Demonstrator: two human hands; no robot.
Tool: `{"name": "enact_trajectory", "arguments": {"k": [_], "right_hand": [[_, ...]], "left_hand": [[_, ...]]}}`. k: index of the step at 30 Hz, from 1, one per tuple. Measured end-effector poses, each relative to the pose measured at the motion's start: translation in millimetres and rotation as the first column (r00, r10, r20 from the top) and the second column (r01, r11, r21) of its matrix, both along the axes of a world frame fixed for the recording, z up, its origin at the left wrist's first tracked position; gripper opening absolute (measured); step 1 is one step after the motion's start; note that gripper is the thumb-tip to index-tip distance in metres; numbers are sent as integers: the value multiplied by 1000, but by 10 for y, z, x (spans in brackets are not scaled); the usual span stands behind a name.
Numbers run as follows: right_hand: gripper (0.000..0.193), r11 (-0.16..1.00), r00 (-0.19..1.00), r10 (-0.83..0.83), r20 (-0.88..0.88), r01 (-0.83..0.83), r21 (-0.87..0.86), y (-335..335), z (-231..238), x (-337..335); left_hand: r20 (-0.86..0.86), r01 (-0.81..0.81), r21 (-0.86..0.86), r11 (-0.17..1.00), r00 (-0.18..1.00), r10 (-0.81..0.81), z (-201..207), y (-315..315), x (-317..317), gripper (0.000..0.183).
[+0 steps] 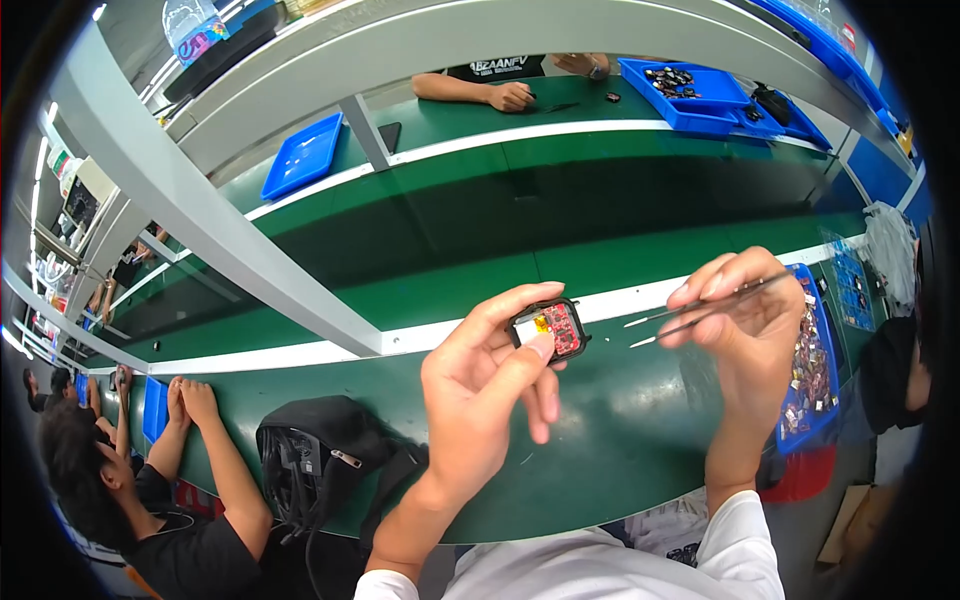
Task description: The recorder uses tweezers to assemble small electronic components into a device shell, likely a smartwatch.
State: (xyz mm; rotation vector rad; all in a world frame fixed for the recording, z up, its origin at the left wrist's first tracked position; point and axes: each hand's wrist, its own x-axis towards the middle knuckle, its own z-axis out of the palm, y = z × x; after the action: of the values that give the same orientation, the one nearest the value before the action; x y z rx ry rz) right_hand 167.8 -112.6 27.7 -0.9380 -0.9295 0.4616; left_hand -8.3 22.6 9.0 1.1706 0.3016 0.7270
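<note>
Above the green bench, my left hand [475, 385] grips a small black square casing [573, 341], like an open smartwatch body. A red circuit board with a yellow and a white patch shows inside it, and my left thumb presses on its near edge. To the right, my right hand [745, 315] pinches a pair of dark metal tweezers [690, 315]. Their two tips are apart and point left toward the casing, with a gap between tips and casing. Nothing shows between the tips.
A blue tray [826, 415] of many small parts lies at the right. Left on the bench sits a black bag [315, 440], near a co-worker in black [190, 530]. Across stand blue trays [305, 157] and another person's hand [512, 97]. A grey frame post [230, 200] rises at left.
</note>
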Motion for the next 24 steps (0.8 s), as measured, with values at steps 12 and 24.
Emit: {"name": "enact_trajectory", "arguments": {"k": [12,24], "right_hand": [[24,989,984,-137,112,142,-33,-22,26,-184],[32,975,900,-205,386,221,4,32,-71,-186]], "left_hand": [[-53,138,-99,985,988,-144,54,-40,-30,27],[-99,150,-8,989,984,-151,80,-79,-27,28]]}}
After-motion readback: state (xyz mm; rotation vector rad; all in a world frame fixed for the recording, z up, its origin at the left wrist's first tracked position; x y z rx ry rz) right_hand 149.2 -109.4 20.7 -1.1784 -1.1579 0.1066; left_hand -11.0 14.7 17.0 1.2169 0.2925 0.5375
